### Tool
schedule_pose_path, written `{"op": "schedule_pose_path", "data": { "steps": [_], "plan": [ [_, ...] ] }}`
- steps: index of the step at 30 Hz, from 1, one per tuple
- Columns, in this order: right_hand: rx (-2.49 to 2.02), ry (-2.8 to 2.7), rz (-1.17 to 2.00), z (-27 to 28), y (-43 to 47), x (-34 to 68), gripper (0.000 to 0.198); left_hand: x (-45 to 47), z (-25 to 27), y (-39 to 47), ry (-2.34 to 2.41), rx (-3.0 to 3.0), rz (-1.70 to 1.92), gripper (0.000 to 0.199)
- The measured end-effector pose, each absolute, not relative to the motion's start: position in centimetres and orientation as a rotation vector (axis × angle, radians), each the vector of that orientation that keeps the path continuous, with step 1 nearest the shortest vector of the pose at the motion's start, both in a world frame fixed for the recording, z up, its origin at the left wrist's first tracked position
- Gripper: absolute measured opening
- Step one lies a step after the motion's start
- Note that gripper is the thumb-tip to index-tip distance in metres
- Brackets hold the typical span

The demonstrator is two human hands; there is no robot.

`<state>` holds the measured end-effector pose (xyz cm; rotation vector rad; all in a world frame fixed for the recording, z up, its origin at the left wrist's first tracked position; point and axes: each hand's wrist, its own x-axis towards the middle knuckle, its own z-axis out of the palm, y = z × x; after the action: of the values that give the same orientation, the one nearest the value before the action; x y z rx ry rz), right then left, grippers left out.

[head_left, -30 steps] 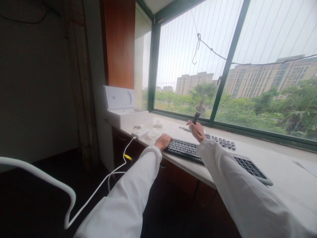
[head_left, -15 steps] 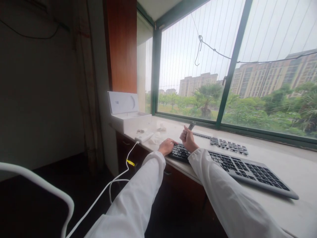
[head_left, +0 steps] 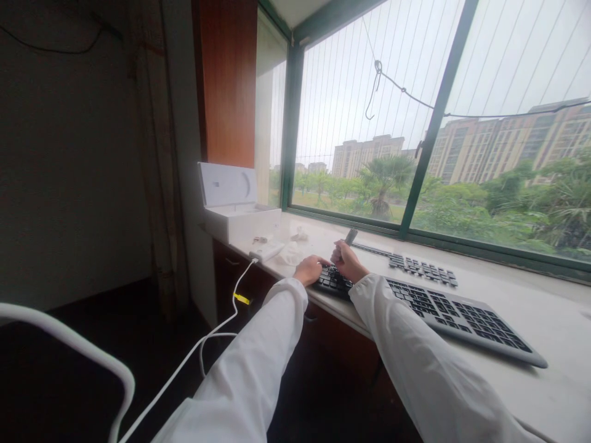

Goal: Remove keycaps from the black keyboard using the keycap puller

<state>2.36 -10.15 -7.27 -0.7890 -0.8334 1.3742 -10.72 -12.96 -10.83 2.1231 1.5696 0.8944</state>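
Note:
At the left end of a long dark grey keyboard (head_left: 462, 317), my left hand (head_left: 308, 269) rests against the frame and keys, its fingers bent over the edge and one finger stretched toward the right hand. Just above the keys, my right hand (head_left: 347, 261) is closed in a fist around a dark grey stick-like tool (head_left: 351, 236). The tool's flat upper end juts out above the fist; its lower end is hidden. Behind the keyboard lie loose black keycaps (head_left: 422, 269) in rows. Parts of the keyboard's right-hand section show bare key sockets.
An open white box (head_left: 242, 223) stands at the counter's left end. Near it lie a white power strip (head_left: 266, 251) with its cable (head_left: 217, 329), a small metal item (head_left: 260, 239) and crumpled white tissue (head_left: 292, 252). A green-framed window (head_left: 415, 178) borders the counter.
My right hand has come down slightly and to the left, closer to my left hand, with the tool still in the fist. The view has shifted a little.

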Motion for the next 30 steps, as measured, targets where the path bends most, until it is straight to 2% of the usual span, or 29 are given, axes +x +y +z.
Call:
{"op": "schedule_pose_path", "data": {
  "steps": [15, 25, 30],
  "plan": [
    [-0.859, -0.746, 1.401, -7.6, -9.6, 2.9, 0.027, -10.9, -11.4, -12.1, 1.488, 2.152, 0.898, 0.042],
    [-0.756, -0.839, 1.472, -7.4, -10.1, 2.3, 0.037, -10.9, -11.1, -12.5, 1.512, 2.123, 0.917, 0.039],
    [-0.774, -1.065, 1.325, -7.8, -10.4, 1.8, 0.041, -10.7, -11.1, -12.7, 1.611, 2.079, 0.960, 0.032]
  ]
}}
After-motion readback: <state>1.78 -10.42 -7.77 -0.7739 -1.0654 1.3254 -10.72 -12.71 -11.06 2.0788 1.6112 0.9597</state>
